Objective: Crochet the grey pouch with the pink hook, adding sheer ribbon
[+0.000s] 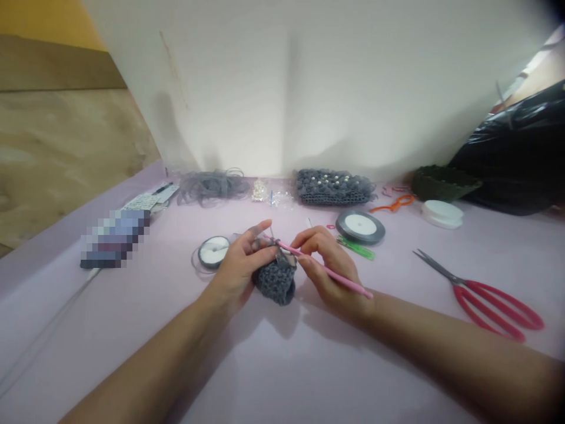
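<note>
Fingers of my left hand point(238, 274) clench grey crocheted fabric point(274, 282), while my right hand point(333, 265) pinches a slim pink crochet hook point(329, 271); the white printed card point(145, 201) at eleven o'clock is unreadable.

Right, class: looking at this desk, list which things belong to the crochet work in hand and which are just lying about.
In use: left hand, right hand, slim pink crochet hook, grey crocheted piece.

Lying about: red-handled steel scissors, grey pearl-studded crocheted pouch, dark green woven basket, black plastic bag.
</note>
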### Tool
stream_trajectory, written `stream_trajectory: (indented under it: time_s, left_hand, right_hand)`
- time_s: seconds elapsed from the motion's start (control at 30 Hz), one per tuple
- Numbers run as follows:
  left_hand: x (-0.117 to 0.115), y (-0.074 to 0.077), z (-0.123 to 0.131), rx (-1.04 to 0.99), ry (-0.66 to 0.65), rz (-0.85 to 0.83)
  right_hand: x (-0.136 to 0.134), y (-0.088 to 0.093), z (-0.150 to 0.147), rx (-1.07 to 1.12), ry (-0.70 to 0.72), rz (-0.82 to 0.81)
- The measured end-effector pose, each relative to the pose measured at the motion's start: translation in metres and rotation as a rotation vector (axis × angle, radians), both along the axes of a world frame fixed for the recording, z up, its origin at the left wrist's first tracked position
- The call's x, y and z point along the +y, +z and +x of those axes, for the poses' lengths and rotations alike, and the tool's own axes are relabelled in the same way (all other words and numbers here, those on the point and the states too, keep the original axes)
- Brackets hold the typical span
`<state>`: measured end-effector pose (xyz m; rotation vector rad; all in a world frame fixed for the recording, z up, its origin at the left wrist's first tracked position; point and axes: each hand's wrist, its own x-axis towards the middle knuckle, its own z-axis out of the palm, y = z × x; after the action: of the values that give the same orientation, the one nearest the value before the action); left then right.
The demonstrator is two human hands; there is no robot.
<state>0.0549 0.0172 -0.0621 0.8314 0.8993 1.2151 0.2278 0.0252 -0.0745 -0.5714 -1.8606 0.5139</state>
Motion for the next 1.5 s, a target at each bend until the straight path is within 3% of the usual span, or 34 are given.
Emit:
stream_trajectory:
  time_s: [0.2, 0.3, 0.43, 0.5, 0.67, 0.77, 1.0, 1.17, 1.3, 1.43, 1.5]
  left_hand:
    - [-0.001, -0.002, 0.000, 0.148, 0.134, 0.169]
    - [-0.002, 0.000, -0.004, 0.118, 0.000, 0.098]
    - [-0.002, 0.007, -0.012, 0.259, -0.234, 0.073]
    - [-0.001, 0.007, -0.011, 0.304, -0.203, 0.095]
    - [-0.003, -0.006, 0.002, 0.482, 0.055, 0.171]
    - [-0.008, -0.011, 0.009, 0.468, 0.135, 0.202]
    - [-0.009, 0.003, 0.010, -0.014, -0.045, -0.002]
    - [-0.005, 0.008, 0.001, 0.001, -0.096, 0.015]
    - [-0.005, 0.008, -0.004, 0.218, -0.081, 0.144]
    - [-0.010, 0.001, 0.004, 0.480, 0.038, 0.206]
    - [-0.013, -0.003, 0.011, 0.452, 0.110, 0.196]
  right_hand:
    - [0.000, 0.000, -0.001, -0.047, -0.045, -0.007]
    - [0.000, 0.000, 0.000, -0.020, 0.027, 0.012]
    - [0.001, 0.003, 0.003, -0.097, 0.129, 0.017]
    - [0.001, 0.004, 0.002, -0.207, 0.036, 0.069]
    - [0.002, 0.002, 0.000, -0.605, -0.325, 0.307]
    - [0.005, 0.000, 0.000, -0.633, -0.390, 0.405]
    - [0.009, 0.002, 0.007, -0.407, -0.241, 0.450]
    - [0.012, 0.004, 0.011, -0.300, -0.109, 0.420]
    - [0.011, 0.007, 0.010, -0.326, -0.024, 0.363]
    - [0.006, 0.005, 0.003, -0.570, -0.279, 0.420]
    - [0.006, 0.002, 0.001, -0.609, -0.372, 0.451]
